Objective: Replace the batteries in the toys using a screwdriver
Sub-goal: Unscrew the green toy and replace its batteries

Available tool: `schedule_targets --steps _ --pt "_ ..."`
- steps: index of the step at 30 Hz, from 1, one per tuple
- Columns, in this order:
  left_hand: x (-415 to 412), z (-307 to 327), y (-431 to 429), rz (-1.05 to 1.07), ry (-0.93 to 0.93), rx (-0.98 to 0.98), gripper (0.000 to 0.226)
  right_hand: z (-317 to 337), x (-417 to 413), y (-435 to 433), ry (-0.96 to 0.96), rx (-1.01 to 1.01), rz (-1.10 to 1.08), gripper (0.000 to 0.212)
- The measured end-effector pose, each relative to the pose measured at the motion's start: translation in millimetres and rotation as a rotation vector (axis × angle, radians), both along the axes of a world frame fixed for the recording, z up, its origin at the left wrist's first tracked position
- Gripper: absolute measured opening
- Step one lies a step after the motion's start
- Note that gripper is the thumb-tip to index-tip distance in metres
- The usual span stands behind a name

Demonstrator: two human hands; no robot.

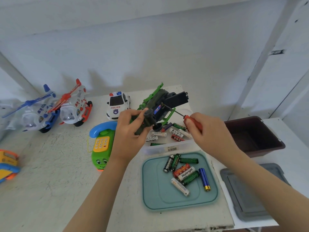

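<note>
Presently, a white table (50, 181) is noted, with a teal lid (150, 190) near its front edge. Above a clear box (167, 148), a green toy (160, 101) is gripped by the left hand's (130, 131) curled fingers. A red-handled screwdriver (192, 123) is pinched in the right hand (209, 134), its tip set against the toy. Loose batteries (185, 173) are seen on the lid.

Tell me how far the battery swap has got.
Done: the green toy has its black cover apparently opened, with a battery showing inside. In hand: the left hand grips that toy while the right hand holds the screwdriver tip at the compartment. Left: the police car, phone toy, blue helicopter and red helicopter stand aside; whether they are already serviced cannot be told. Loose batteries lie on the teal lid.
</note>
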State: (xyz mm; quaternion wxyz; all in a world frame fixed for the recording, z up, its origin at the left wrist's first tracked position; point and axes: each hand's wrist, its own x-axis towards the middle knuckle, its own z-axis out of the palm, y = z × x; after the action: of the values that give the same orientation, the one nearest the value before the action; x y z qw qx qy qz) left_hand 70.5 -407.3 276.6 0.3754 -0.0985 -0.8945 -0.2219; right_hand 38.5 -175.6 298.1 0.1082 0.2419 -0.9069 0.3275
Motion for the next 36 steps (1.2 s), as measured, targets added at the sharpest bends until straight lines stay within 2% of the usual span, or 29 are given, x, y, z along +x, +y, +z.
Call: schedule_targets --steps 1,3,5,8,10,15,27,36 --pt "-0.3 0.1 0.2 -0.001 0.0 -0.004 0.043 -2.7 -1.7 1.5 0.125 0.092 0.012 0.025" --pt "-0.7 0.0 0.4 0.0 0.007 -0.006 0.043 -7.1 -1.8 0.4 0.143 0.045 0.027 0.023" --pt "-0.6 -0.4 0.1 0.001 0.015 -0.01 0.043 -6.0 -2.2 -3.6 -0.085 -0.211 0.009 0.027" --pt "0.8 -1.5 0.4 -0.016 0.025 0.004 0.044 -0.3 -5.4 -2.7 -0.58 -0.63 -0.018 0.032" --pt "1.6 -1.4 1.8 -0.044 0.028 0.026 0.043 0.1 -8.9 -0.1 -0.677 -0.707 -0.016 0.032" --pt "1.3 -1.9 1.2 -0.051 0.029 -0.031 0.043 5.2 -16.7 7.3 -0.621 -0.615 -0.015 0.039" --pt "1.1 -4.1 -5.9 -0.014 0.041 -0.083 0.04 19.4 -21.8 30.3 -0.487 -0.32 0.003 0.029" --pt "-1.9 -3.3 -7.4 0.045 0.134 -0.273 0.038 29.0 -15.2 32.8 -0.316 -0.077 0.005 0.028"
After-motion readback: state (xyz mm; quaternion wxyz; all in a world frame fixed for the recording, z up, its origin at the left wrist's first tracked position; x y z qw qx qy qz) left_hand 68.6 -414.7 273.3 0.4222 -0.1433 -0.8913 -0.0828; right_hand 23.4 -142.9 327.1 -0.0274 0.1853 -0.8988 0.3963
